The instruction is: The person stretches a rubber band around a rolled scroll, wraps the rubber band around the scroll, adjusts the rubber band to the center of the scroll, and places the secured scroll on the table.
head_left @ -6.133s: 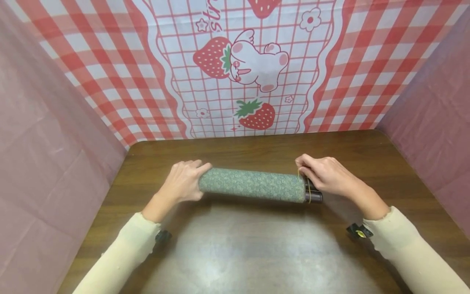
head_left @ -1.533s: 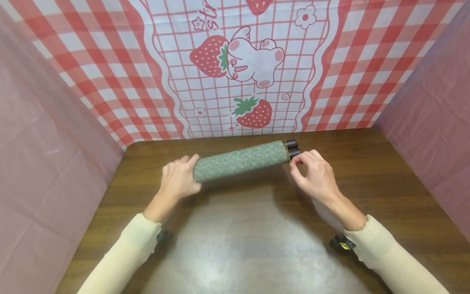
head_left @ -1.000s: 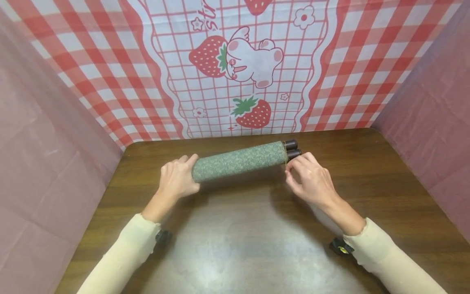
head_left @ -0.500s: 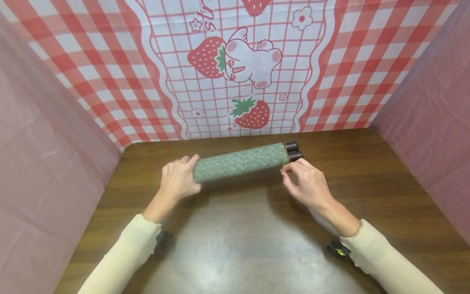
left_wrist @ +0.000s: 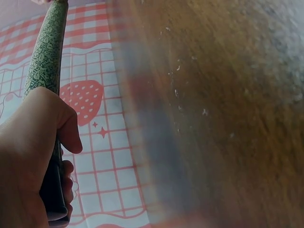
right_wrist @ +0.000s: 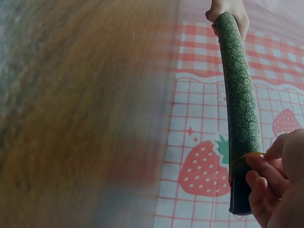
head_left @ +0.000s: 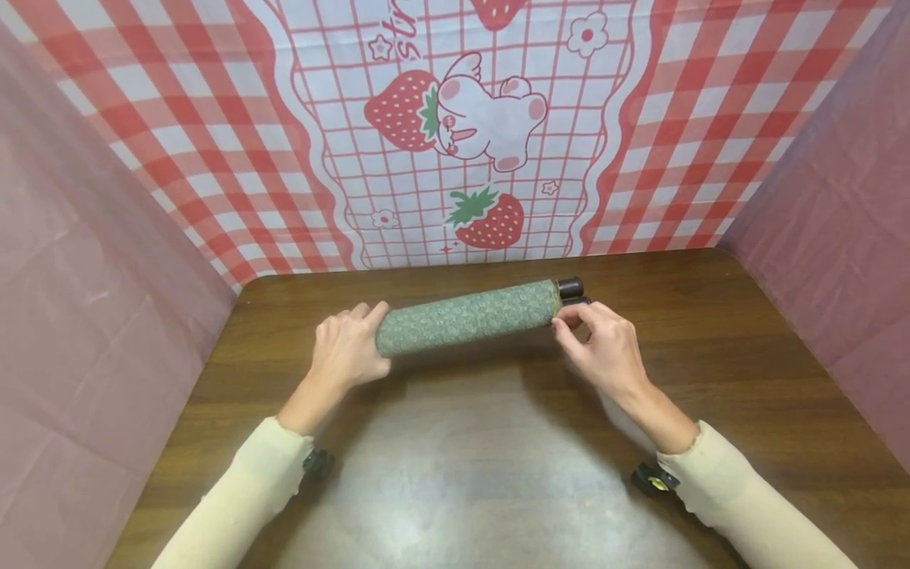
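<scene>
A rolled scroll (head_left: 469,316) with a green patterned cover is held above the table, its right end tilted toward the back. Two dark rod ends (head_left: 570,286) stick out on the right, the nearer one partly behind my fingers. My left hand (head_left: 348,344) grips the left end; in the left wrist view its fingers curl round a dark rod end (left_wrist: 52,190). My right hand (head_left: 604,348) is at the other end. In the right wrist view, its thumb and forefinger pinch a thin yellow rubber band (right_wrist: 254,154) that runs across the scroll near the cover's edge.
The brown wooden table (head_left: 455,442) lies below, shiny in the middle. A red-and-white strawberry cloth (head_left: 490,221) hangs along its back edge. Pink cloth walls (head_left: 92,300) stand at both sides.
Since the oldest frame, the scroll's right end has swung toward the back and the band has moved from the rods onto the cover's edge. Lately the right hand shifts only slightly, still pinching the band.
</scene>
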Action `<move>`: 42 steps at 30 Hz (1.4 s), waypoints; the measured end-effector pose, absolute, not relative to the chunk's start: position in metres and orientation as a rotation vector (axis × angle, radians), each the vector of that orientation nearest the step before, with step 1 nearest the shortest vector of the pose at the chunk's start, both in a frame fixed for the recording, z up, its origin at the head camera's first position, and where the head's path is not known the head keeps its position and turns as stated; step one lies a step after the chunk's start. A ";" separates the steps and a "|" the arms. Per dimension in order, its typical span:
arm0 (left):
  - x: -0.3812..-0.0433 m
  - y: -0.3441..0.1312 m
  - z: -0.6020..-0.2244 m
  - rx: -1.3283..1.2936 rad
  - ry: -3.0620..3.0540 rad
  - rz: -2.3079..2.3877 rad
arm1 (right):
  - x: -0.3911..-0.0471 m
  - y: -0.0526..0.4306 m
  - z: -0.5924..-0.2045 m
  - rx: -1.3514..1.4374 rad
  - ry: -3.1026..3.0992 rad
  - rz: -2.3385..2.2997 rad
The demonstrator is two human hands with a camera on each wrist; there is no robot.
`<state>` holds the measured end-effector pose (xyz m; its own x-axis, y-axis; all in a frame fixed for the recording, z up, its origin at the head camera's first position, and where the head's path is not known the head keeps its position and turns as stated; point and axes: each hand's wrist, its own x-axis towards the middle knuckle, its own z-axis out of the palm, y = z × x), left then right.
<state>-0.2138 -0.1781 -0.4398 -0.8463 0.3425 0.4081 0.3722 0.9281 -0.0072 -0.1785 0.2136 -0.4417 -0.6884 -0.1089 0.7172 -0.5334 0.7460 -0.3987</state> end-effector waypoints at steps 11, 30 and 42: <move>-0.213 -0.179 -0.443 -0.585 -2.615 -0.067 | -0.180 0.221 -0.439 0.499 -2.272 0.825; -0.213 -0.183 -0.445 -0.670 -2.555 -0.032 | -0.190 0.248 -0.428 0.516 -2.372 0.700; -0.211 -0.183 -0.446 -0.714 -2.484 0.018 | -0.191 0.248 -0.428 0.591 -2.423 0.641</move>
<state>-0.2111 -0.1829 -0.4455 -0.7079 0.4943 0.5046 0.4870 0.8590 -0.1583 -0.1907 0.2484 -0.4282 -0.7466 -0.2646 0.6104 -0.5319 0.7885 -0.3087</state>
